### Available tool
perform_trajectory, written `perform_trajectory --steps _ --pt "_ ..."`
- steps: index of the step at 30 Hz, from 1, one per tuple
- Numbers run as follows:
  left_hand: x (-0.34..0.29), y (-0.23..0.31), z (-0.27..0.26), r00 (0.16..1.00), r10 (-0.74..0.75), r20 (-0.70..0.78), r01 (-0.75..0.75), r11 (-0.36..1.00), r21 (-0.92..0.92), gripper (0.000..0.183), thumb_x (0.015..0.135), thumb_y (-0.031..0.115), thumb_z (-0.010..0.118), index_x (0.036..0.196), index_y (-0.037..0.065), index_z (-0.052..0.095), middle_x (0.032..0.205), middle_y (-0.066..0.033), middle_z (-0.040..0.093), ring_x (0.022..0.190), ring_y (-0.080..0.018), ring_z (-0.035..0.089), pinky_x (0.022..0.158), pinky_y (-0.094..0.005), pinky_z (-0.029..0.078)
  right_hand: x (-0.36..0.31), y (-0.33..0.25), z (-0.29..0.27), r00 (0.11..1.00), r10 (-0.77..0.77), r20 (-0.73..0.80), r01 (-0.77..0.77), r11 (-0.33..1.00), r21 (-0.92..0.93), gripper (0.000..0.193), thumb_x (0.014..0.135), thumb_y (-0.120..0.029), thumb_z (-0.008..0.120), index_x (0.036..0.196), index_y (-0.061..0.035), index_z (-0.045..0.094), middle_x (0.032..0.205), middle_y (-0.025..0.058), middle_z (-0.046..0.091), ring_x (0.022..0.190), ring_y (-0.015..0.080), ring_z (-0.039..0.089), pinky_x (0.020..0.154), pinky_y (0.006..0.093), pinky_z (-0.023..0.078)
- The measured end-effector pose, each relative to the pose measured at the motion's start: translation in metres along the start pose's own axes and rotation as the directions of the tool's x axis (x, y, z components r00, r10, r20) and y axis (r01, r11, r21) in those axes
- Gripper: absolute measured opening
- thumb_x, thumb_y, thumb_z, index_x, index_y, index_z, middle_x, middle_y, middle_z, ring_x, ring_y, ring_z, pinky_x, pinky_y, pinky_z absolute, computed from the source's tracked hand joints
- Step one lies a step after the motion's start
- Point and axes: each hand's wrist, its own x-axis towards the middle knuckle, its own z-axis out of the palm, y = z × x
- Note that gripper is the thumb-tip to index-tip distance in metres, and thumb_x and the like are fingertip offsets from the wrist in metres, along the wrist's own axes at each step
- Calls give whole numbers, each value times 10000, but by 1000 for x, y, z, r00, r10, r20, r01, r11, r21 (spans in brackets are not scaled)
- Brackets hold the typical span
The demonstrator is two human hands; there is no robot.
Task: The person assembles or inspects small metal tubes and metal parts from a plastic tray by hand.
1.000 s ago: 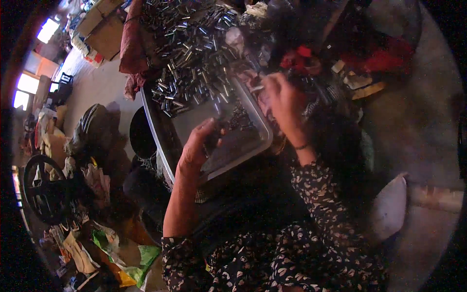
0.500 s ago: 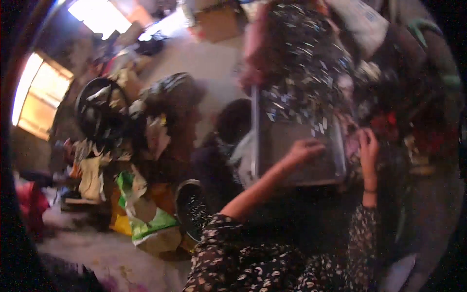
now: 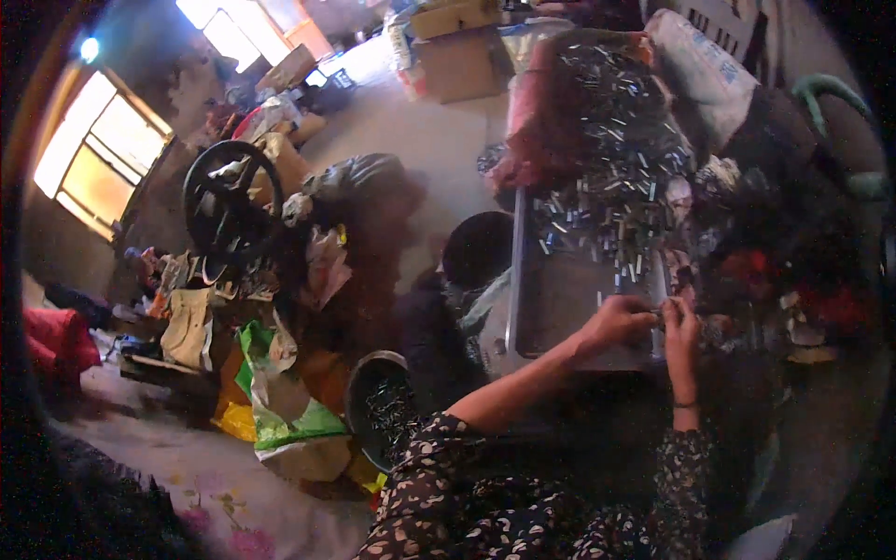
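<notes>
My left hand [image 3: 618, 322] and my right hand [image 3: 680, 329] meet above the near right corner of a metal tray [image 3: 560, 322]. The fingers of both are pinched together at one spot; whatever lies between them is too small to make out. Many small, short, shiny rod-like pieces [image 3: 621, 210] are spread over the tray's far part and on the dark heap beyond it. One pale piece [image 3: 599, 299] lies on the tray close to my left hand.
A bucket [image 3: 390, 411] of similar small pieces stands left of my left forearm. Further left are a green and white sack [image 3: 289, 420] and a black spoked wheel [image 3: 231, 201]. A pink sack [image 3: 537, 140] flanks the heap; cardboard boxes [image 3: 457, 65] stand behind.
My left hand has moved right and nearer, from over the tray to my right hand. My right hand is a little lower in view. The whole view has shifted and is sharper.
</notes>
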Motion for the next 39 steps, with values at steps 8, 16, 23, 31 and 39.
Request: perform_trajectory --steps 8,16,23,31,39 --pt "2 14 -8 981 -181 63 181 983 9 263 798 220 560 957 12 562 849 -60 583 706 -144 562 597 -275 470 0 -24 -45 950 -297 -99 263 929 -261 140 803 -121 529 914 -35 524 791 109 556 707 235 552 617 311 421" --pt "24 31 8 972 -202 122 215 971 -103 257 775 237 566 931 32 576 747 -16 556 621 -95 498 556 -224 398 19 -26 -197 479 -688 -545 148 675 -723 292 757 -155 604 1007 -36 510 979 115 503 937 258 458 830 353 355" --pt "57 51 25 985 -171 32 173 983 -57 234 764 176 573 887 -22 594 724 -38 575 604 -109 520 537 -219 400 60 -25 -249 297 -626 -721 204 779 -592 515 709 -243 673 1088 20 443 1055 155 486 1013 263 437 873 366 348" --pt "113 48 16 993 31 113 -60 962 267 240 832 119 457 1024 20 560 807 -35 590 661 -86 524 589 -221 422 97 2 -280 528 -274 -804 -34 939 -342 730 637 -368 707 1143 69 413 1137 199 478 1063 236 456 910 307 331" --pt "157 16 6 943 233 239 -303 896 324 191 794 130 515 899 -18 572 756 -28 571 647 -122 536 542 -251 438 117 -16 -326 609 -434 -663 -123 775 -620 656 668 -338 685 1131 50 428 1142 176 478 1029 245 479 892 306 349"
